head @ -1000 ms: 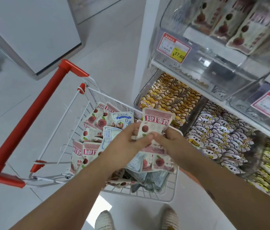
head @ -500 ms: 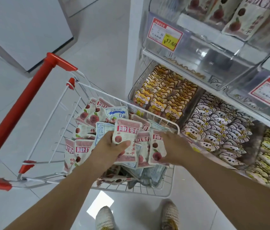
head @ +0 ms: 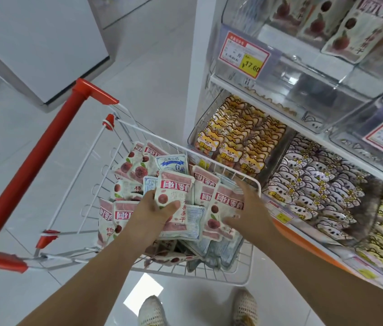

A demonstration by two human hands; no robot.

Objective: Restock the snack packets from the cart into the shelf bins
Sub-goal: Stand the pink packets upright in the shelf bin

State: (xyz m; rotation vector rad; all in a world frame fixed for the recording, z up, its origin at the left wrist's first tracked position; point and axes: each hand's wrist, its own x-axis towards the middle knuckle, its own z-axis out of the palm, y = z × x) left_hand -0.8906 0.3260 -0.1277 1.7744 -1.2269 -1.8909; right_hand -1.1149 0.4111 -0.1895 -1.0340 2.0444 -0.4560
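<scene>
Beside shelf bins (head: 308,90), right hand (head: 251,208) has released packet (head: 176,187).

Left forearm: bare, enters from the lower left, extended forward. Left hand (head: 153,214): back of hand up, fingers curled round a packet (head: 176,187), thumb pressed on its front face. Right forearm: bare, enters from the lower right, extended forward. Right hand (head: 250,208): palm down, fingers straight and spread, blurred; contact with anything below cannot be told.
</scene>
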